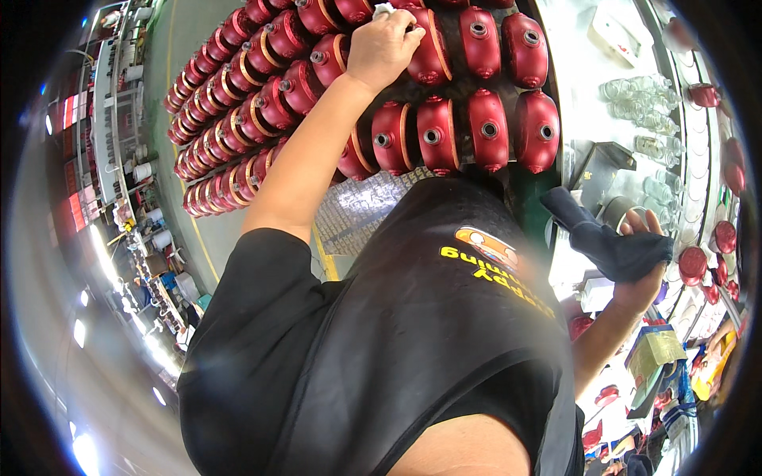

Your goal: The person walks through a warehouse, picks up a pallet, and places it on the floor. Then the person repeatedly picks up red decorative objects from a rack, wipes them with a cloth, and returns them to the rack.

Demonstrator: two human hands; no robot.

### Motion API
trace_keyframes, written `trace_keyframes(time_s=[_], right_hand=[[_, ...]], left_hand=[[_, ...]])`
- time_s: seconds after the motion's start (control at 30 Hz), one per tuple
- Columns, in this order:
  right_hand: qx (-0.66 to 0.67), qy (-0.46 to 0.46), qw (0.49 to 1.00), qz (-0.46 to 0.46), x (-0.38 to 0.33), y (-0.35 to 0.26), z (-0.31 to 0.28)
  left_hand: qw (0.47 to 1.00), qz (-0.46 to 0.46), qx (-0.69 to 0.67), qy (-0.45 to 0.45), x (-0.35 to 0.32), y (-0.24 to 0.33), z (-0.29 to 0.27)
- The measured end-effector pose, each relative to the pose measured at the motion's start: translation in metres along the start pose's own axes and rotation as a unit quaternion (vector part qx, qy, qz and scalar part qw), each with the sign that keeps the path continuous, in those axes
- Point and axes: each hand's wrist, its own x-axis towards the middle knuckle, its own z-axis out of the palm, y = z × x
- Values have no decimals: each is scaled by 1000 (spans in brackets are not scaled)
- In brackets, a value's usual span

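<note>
Head view, read left to right. At far left lies a factory floor with shelving and white buckets [144, 170], too small and bent by the lens to count.

Next, my left hand [384, 46] reaches up onto the stack of red tanks [438, 135]. Its grip is pressed together, pinching a small white scrap, probably a cloth or tag [382, 10], against the top of one tank [429, 47] in the second row from the near edge. Each tank carries an orange band and a round grey filler neck.

To do this step well, I judge that I should keep the scrap flat under my fingertips, press lightly so the stacked tank does not shift, and keep my forearm off the row beneath.

Count of tanks: the near row shows about five full faces to the right of my arm; the row above shows about four. The rows curving off to the left run to several dozen, and I cannot count them exactly.

At right, my right hand [640, 262] is closed around one dark glove or cloth [609, 238], held clear of the stack and in front of the white surface [587, 55]. On that surface lie clear bottles [644, 95], roughly a dozen, and round red caps [693, 264] along its edge, at least six in view.
</note>
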Motion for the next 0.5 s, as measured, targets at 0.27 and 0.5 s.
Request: trace_keyframes(time_s=[0.27, 0.5], right_hand=[[15, 12, 1000, 10, -11, 10, -8], [1, 2, 1000, 3, -17, 22, -6]], left_hand=[[998, -52, -10, -44, -22, -11, 33], [997, -57, 6, -60, -33, 12, 2]])
